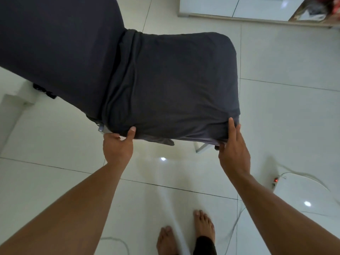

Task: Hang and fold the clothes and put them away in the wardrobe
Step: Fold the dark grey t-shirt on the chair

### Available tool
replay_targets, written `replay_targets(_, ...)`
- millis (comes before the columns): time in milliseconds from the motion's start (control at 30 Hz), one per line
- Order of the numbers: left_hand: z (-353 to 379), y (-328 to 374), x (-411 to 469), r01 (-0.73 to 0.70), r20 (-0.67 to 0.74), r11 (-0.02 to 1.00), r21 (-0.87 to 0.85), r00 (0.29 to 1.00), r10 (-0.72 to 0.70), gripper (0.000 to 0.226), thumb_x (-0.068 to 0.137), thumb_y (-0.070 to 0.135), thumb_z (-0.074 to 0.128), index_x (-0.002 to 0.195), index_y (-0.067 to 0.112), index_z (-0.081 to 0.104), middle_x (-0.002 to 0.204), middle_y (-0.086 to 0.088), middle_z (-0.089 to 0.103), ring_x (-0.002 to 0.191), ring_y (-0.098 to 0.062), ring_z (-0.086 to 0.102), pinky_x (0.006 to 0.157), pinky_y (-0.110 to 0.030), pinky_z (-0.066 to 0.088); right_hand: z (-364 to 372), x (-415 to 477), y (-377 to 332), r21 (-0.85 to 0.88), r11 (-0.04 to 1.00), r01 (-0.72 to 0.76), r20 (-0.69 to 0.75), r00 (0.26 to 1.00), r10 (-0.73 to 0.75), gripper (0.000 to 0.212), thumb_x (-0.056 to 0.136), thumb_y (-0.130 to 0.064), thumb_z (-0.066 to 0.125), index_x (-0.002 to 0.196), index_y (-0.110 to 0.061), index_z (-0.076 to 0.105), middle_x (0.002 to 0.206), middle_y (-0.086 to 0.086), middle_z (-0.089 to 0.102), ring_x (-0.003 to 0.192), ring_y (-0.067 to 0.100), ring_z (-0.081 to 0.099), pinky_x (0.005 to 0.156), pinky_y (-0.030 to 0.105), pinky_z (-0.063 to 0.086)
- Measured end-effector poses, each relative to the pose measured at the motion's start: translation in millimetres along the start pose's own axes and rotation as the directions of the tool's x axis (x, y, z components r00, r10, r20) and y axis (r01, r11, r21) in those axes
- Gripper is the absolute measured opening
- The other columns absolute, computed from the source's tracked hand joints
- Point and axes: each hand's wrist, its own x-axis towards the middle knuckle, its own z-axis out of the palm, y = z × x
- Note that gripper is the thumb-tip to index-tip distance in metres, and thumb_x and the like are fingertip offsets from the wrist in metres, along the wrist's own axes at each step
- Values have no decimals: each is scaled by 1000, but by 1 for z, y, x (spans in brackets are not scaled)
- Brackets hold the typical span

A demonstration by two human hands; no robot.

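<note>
A dark grey cloth [171,85] is stretched tight over a chair, covering its seat and its backrest [60,43] at the upper left. My left hand [118,144] grips the cloth's hem at the seat's near left corner, thumb on top. At the near right corner my right hand [233,146] pinches the hem, fingers lying over the edge. A pale chair leg [201,147] shows beneath the seat.
White glossy floor tiles [285,116] lie all around. A white wardrobe base [235,8] stands at the top right. A power strip with a red light [275,181] and white cables [235,225] lie on the floor at the right. My bare feet [185,234] are at the bottom.
</note>
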Motion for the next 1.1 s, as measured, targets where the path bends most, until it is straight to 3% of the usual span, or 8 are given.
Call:
replay_targets(133, 1, 5, 13, 310, 171, 923, -228, 946, -275, 58, 81, 22, 75, 127, 6, 44, 117, -12, 58, 103, -30, 55, 98, -45, 49, -4, -10, 3, 73, 991, -115, -41, 992, 118, 66, 97, -3, 42, 157, -24, 23, 113, 6, 70, 100, 30, 63, 79, 41, 54)
replay_targets(233, 2, 10, 17, 343, 239, 920, -188, 925, -296, 32, 92, 24, 68, 110, 8, 48, 90, -7, 53, 96, -28, 48, 97, -42, 48, -18, -4, 9, 130, 941, -313, -58, 945, 322, 45, 97, -3, 43, 139, -16, 53, 108, 7, 72, 97, 31, 66, 79, 36, 48)
replay_targets(400, -10, 1, 24, 407, 246, 867, -288, 906, -344, 43, 79, 28, 78, 114, 14, 56, 125, -4, 64, 114, -22, 60, 85, -38, 54, -26, -4, 5, 101, 968, -230, 77, 972, 223, 42, 95, -20, 65, 131, -15, 45, 111, 7, 69, 94, 29, 65, 78, 43, 54)
replay_targets(567, -18, 2, 28, 427, 251, 830, -358, 900, -356, 50, 75, 24, 76, 121, 16, 58, 126, -4, 64, 112, -20, 61, 77, -33, 54, -23, -2, 13, -50, 965, -256, 62, 964, 259, 12, 100, -11, 49, 112, -14, 49, 78, 3, 64, 60, 24, 52, 58, 33, 38)
replay_targets(767, -30, 0, 17, 418, 360, 866, -275, 880, -311, 52, 87, 35, 75, 131, 17, 54, 127, 0, 62, 113, -19, 60, 87, -36, 51, -31, -22, 24, -74, 983, -169, -18, 986, 168, 7, 90, -8, 51, 93, -15, 51, 89, -3, 55, 67, 26, 52, 58, 32, 37)
replay_targets(900, -43, -1, 11, 394, 449, 906, -156, 845, -290, 67, 85, 52, 72, 137, 16, 52, 133, 4, 59, 121, -20, 54, 90, -36, 45, -42, -19, 22, 62, 962, -268, 13, 963, 267, 17, 88, 0, 41, 97, -15, 43, 70, -2, 52, 64, 35, 50, 61, 38, 34)
replay_targets(1000, -56, 4, 13, 383, 472, 901, -203, 845, -253, 79, 70, 61, 79, 132, 17, 57, 128, 4, 65, 117, -20, 59, 98, -37, 50, -45, -18, 14, 141, 968, -209, -54, 974, 219, 23, 96, -5, 44, 116, -13, 51, 92, 6, 56, 71, 33, 53, 65, 37, 39)
replay_targets(1100, -67, 15, 15, 380, 494, 878, -291, 846, -203, 87, 62, 63, 77, 134, 18, 56, 125, 3, 68, 115, -20, 63, 103, -41, 50, -41, -21, 18, 35, 985, -170, -60, 983, 172, 19, 102, -15, 49, 112, -8, 63, 105, 10, 55, 69, 33, 56, 64, 35, 43)
